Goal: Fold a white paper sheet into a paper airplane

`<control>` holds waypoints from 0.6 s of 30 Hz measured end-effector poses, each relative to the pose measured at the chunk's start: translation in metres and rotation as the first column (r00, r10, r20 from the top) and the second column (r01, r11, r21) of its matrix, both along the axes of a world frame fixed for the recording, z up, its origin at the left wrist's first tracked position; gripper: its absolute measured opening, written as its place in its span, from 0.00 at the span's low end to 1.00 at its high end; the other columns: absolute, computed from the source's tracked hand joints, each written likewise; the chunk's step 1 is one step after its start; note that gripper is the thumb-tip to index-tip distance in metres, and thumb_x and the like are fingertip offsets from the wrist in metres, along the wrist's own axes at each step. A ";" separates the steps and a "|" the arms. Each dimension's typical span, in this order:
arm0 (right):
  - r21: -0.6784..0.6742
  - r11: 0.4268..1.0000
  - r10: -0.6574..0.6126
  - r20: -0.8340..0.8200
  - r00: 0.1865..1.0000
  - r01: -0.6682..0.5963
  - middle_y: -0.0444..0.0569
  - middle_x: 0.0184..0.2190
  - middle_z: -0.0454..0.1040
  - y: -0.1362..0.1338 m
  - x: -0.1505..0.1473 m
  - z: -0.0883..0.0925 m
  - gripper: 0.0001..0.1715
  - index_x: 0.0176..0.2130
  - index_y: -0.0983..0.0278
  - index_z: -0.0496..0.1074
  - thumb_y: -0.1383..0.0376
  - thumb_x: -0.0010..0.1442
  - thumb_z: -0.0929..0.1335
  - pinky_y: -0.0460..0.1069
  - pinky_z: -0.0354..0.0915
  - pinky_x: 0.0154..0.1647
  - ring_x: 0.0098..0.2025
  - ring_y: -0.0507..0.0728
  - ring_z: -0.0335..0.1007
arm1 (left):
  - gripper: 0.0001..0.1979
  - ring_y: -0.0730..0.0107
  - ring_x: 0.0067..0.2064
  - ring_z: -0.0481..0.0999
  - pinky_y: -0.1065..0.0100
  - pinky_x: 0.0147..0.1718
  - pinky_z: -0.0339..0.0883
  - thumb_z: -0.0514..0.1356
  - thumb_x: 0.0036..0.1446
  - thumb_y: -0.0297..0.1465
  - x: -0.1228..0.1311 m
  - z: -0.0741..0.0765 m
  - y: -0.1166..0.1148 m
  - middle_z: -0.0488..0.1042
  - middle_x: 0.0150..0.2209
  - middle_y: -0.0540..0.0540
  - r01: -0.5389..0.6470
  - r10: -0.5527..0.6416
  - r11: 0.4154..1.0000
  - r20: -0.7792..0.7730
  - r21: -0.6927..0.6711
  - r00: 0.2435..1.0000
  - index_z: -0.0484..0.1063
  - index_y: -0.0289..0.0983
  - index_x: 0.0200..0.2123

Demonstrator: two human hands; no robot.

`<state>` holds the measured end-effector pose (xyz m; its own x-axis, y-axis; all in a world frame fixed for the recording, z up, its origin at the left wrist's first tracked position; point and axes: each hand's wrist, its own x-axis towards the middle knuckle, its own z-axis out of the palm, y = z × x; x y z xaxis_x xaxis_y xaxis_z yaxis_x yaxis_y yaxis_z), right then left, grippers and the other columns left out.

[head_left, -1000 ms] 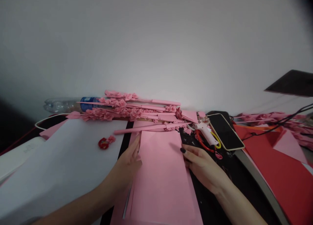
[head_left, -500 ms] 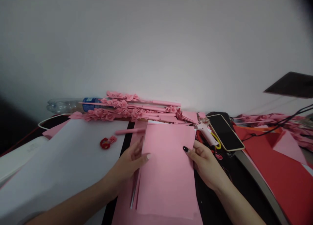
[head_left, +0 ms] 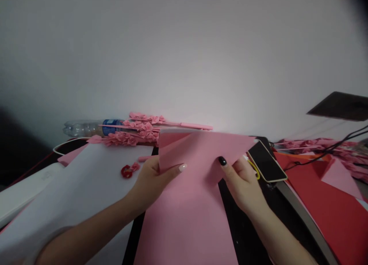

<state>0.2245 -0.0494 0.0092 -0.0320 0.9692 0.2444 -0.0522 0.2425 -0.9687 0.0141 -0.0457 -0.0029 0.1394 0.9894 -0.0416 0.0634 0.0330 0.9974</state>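
Pinching the pink sheet (head_left: 198, 153) at its side edges, left hand (head_left: 152, 180) and right hand (head_left: 241, 180) had lifted its far end off the tabletop (head_left: 244, 242) since earlier, covering some paper roses (head_left: 129, 136). The blue label on the bottle (head_left: 86, 127) was unreadable.

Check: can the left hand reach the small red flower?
Probably yes: the red flower lies uncovered just beside the left hand, nothing between, though that hand is pinching the pink sheet and must let go first.

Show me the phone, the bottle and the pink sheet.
phone (head_left: 266, 161), head view, on its dark screen.
bottle (head_left: 81, 128), head view, on its clear body.
pink sheet (head_left: 201, 150), head view, on its raised middle.
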 end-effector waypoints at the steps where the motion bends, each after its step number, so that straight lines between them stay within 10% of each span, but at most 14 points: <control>1: -0.011 1.000 0.016 0.023 1.000 -0.015 0.51 0.49 0.74 0.002 -0.001 -0.005 0.19 0.50 0.58 0.70 0.58 0.60 0.68 0.53 0.63 0.52 0.49 0.58 0.69 | 0.13 0.70 0.28 0.72 0.72 0.25 0.66 0.64 0.50 0.41 0.000 -0.001 0.001 0.73 0.27 0.51 0.026 -0.025 0.999 0.021 -0.034 0.999 0.74 0.37 0.31; 11: -0.042 0.999 -0.029 0.119 0.992 0.035 0.51 0.45 0.76 -0.002 -0.004 -0.034 0.17 0.46 0.61 0.74 0.56 0.60 0.67 0.52 0.65 0.48 0.45 0.58 0.72 | 0.18 0.57 0.54 0.70 0.61 0.50 0.66 0.59 0.56 0.41 0.006 -0.015 -0.005 0.75 0.47 0.45 0.105 -0.106 0.994 0.009 0.020 0.994 0.71 0.40 0.48; 18: -0.020 0.998 -0.045 0.257 0.966 0.052 0.51 0.38 0.79 -0.001 0.004 -0.030 0.16 0.40 0.63 0.77 0.56 0.60 0.66 0.53 0.67 0.43 0.40 0.59 0.72 | 0.18 0.72 0.27 0.69 0.73 0.25 0.63 0.57 0.56 0.45 -0.005 -0.003 0.010 0.67 0.22 0.53 0.063 -0.062 0.995 -0.016 0.077 0.998 0.66 0.37 0.24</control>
<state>0.2290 -0.0502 -0.0210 -0.0433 0.9770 0.2087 0.2094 0.2131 -0.9543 0.0092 -0.0360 -0.0063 0.2012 0.9790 0.0321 0.0763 -0.0483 0.9959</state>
